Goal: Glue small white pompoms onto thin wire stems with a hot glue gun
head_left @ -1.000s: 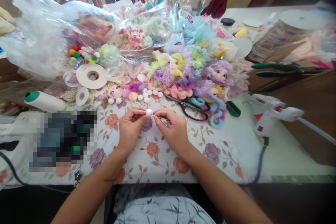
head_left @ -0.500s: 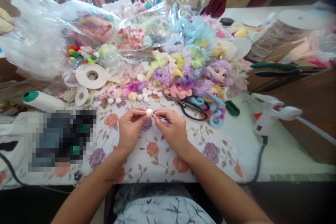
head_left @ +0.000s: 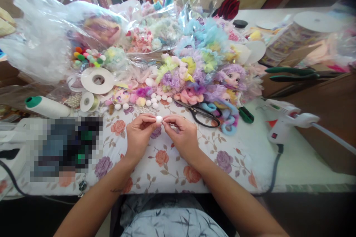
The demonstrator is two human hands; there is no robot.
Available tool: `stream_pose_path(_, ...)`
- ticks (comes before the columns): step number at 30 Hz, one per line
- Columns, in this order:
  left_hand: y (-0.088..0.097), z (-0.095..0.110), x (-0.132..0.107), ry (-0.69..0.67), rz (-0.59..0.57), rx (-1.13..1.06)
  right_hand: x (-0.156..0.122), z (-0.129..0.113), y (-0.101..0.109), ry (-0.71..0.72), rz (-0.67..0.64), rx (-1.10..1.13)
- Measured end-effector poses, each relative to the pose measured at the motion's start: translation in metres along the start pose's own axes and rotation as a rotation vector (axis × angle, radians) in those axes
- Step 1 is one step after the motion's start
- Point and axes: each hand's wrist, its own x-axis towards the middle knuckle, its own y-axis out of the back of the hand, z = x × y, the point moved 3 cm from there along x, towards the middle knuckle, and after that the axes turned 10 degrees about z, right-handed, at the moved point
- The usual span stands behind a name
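Observation:
Over the flowered cloth, both of my hands meet around one small white bead [head_left: 159, 119]. My left hand [head_left: 140, 135] is closed, pinching the bead between thumb and fingertips. Also closed is my right hand [head_left: 181, 135], its fingertips against the bead's right side. A thin beaded strand [head_left: 174, 125] seems to show between the right fingers; its details are too small to make out. Just beyond my hands lie several loose white beads [head_left: 155, 100]. Black-handled scissors [head_left: 204, 116] rest to the right of them.
Colourful ruffled trims [head_left: 205, 33], doll-face pieces [head_left: 229, 76] and clear plastic bags [head_left: 36, 37] pile up at the back. Ribbon spools [head_left: 107, 81] and a thread cone [head_left: 47, 106] lie left. A white glue gun [head_left: 280, 118] stands right, beside a cardboard box [head_left: 322, 118] and green-handled pliers [head_left: 292, 74].
The bead has shifted very slightly between my fingertips, and my left hand has moved a touch to the right. Everything else looks the same.

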Motion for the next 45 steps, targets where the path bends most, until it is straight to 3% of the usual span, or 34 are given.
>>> stream_pose_path(9,-0.001,0.003,-0.004,0.034,-0.035,0.037,0.000,0.002,0.000,0.039,-0.022,-0.012)
stream_pose_path(14,-0.001,0.001,-0.003,-0.051,-0.081,0.074,0.002,0.005,0.000,0.042,-0.048,0.012)
stream_pose_path(25,0.000,0.003,-0.001,0.009,-0.108,0.063,0.003,0.008,0.003,-0.211,-0.030,0.127)
stream_pose_path(45,-0.001,0.004,-0.002,-0.073,-0.095,0.134,0.003,0.004,0.003,-0.083,-0.015,0.102)
